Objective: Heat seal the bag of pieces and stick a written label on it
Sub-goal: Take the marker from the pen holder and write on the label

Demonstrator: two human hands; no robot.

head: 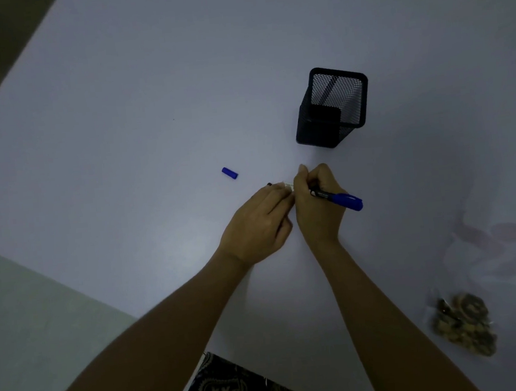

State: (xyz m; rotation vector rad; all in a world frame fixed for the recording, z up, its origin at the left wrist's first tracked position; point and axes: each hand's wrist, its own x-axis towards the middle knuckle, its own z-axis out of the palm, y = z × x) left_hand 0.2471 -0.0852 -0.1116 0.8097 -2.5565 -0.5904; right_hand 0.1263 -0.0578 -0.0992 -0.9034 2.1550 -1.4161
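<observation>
My right hand (pixel 316 202) grips a blue marker (pixel 343 199), uncapped, its rear end pointing right. My left hand (pixel 260 223) lies flat beside it, fingertips pinning a small white label (pixel 288 187) to the white table (pixel 120 129). The label is mostly hidden between the two hands, and the marker's tip is hidden too. The marker's blue cap (pixel 229 173) lies loose on the table to the left. A clear bag of brown pieces (pixel 463 324) rests at the lower right, away from both hands.
A black mesh pen holder (pixel 331 107) stands just beyond my right hand. Faint pinkish translucent sheets (pixel 489 247) lie at the right. The table's left edge runs diagonally, with floor (pixel 26 309) beyond. Patterned clothing (pixel 230 388) shows at the bottom.
</observation>
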